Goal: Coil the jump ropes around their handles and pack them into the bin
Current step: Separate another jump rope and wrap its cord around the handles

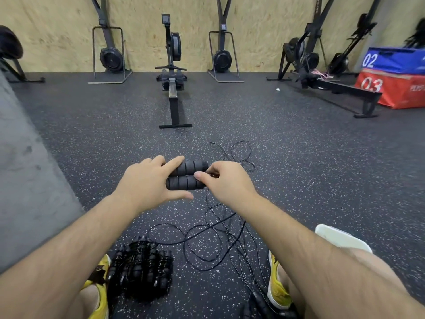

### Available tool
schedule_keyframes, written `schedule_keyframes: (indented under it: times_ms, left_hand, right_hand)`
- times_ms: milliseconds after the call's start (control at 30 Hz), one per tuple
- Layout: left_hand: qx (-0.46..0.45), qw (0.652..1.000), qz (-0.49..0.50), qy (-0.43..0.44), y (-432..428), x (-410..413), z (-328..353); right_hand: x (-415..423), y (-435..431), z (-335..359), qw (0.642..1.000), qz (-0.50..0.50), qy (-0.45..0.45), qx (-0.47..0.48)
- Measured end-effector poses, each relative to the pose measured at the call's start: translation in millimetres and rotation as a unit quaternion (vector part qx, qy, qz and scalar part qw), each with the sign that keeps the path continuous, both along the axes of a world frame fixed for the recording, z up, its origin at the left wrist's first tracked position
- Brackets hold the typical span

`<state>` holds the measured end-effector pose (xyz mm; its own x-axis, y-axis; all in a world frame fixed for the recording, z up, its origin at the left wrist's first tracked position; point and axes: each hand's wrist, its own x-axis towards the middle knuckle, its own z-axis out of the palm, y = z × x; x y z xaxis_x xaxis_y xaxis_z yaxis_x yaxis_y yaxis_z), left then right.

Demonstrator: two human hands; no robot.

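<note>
Mid-air over the floor (310, 180), two handles (186, 177) parallel, long axes left–right; left hand (147, 183) grips both; right hand (226, 180) pinches their right end.

Gym — rowing machine (173, 100), rubber floor (299, 169).

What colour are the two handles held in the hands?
Black handles, seen in the head view.

Speckled floor (299, 169) bears loose ropes (220, 238), a coiled-rope pile (140, 270) and a rowing machine (173, 104).
</note>
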<state>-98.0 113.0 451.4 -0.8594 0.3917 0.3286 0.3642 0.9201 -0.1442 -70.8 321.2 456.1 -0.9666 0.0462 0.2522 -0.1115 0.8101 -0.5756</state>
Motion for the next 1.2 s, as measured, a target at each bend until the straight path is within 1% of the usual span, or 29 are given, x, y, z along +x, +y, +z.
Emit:
schedule_keyframes:
  times_ms: [100, 167, 233, 300, 367, 433, 467, 500, 533, 600, 633, 667, 733, 767, 833, 867, 933, 1000, 1067, 1133, 1200]
  left_hand:
    - [-0.003, 1.0, -0.007, 0.009, 1.0, -1.1, -2.8]
    - [0.002, 1.0, -0.017, 0.015, 0.6, -2.2, -3.6]
    - [0.005, 1.0, -0.019, 0.012, -1.6, -3.2, -1.3]
    - [0.007, 1.0, -0.028, 0.007, -5.6, -4.2, 2.8]
    - [0.013, 0.998, -0.058, -0.013, -9.3, -4.5, 4.1]
    - [0.031, 0.991, -0.1, -0.079, -10.0, -1.5, 4.6]
    - [0.059, 0.983, -0.12, -0.122, -8.9, 1.8, 5.0]
    - [0.109, 0.971, -0.138, -0.16, -6.7, 6.6, 5.6]
    - [0.166, 0.958, -0.152, -0.18, -3.4, 11.6, 7.6]
    - [0.249, 0.939, -0.171, -0.166, 3.4, 18.7, 14.4]
    - [0.262, 0.94, -0.169, -0.14, 5.3, 19.8, 17.6]
    - [0.256, 0.948, -0.157, -0.109, 6.3, 19.3, 20.9]
    - [0.223, 0.967, -0.112, -0.048, 5.4, 14.4, 23.7]
    - [0.202, 0.975, -0.085, -0.022, 3.3, 9.9, 22.5]
    - [0.143, 0.989, -0.037, 0.025, -2.8, -0.7, 17.6]
    - [0.111, 0.992, -0.025, 0.046, -6.7, -6.5, 14.7]
    - [0.061, 0.995, -0.016, 0.072, -15.2, -16.7, 9.7]
    - [0.025, 0.996, -0.024, 0.086, -20.9, -21.8, 4.8]
    - [0.002, 0.995, -0.039, 0.087, -22.5, -22.6, -1.4]
    - [-0.01, 0.995, -0.065, 0.074, -22.4, -20.1, -6.4]
    - [-0.018, 0.993, -0.104, 0.044, -22.8, -15.9, -9.3]
  right_hand:
    - [3.7, -3.3, 3.8, 0.995, 0.025, 0.049, 0.089]
    - [8.4, -4.3, 7.2, 0.981, 0.08, 0.073, 0.159]
    - [13.8, -0.3, 14.0, 0.97, 0.144, 0.077, 0.183]
    - [15.0, 8.1, 22.5, 0.967, 0.183, 0.073, 0.161]
    - [9.4, 17.2, 31.3, 0.967, 0.203, 0.062, 0.14]
    - [-0.5, 26.3, 36.8, 0.973, 0.215, 0.046, 0.076]
    - [-6.7, 30.2, 35.8, 0.975, 0.215, 0.039, 0.037]
    - [-12.4, 33.6, 32.6, 0.977, 0.211, 0.032, 0.002]
    - [-17.9, 35.5, 27.2, 0.979, 0.203, 0.019, -0.028]
    - [-22.7, 30.3, 15.0, 0.978, 0.188, -0.017, -0.085]
    - [-23.7, 23.7, 6.8, 0.977, 0.188, -0.034, -0.098]
    - [-23.3, 15.1, -1.1, 0.976, 0.192, -0.045, -0.088]
    - [-17.4, -3.6, -15.4, 0.98, 0.179, -0.077, -0.028]
    - [-11.2, -12.5, -20.4, 0.979, 0.172, -0.102, -0.028]
    - [-0.6, -25.4, -26.7, 0.972, 0.17, -0.153, -0.062]
    - [2.7, -28.2, -26.4, 0.971, 0.169, -0.16, -0.058]
    - [9.7, -28.2, -18.7, 0.972, 0.168, -0.161, -0.019]
    - [18.3, -24.3, -5.5, 0.972, 0.179, -0.15, 0.019]
    - [25.0, -16.6, 8.1, 0.97, 0.19, -0.124, 0.086]
    - [26.6, -6.5, 19.7, 0.964, 0.187, -0.067, 0.177]
    - [20.5, 3.6, 28.2, 0.957, 0.184, -0.004, 0.225]
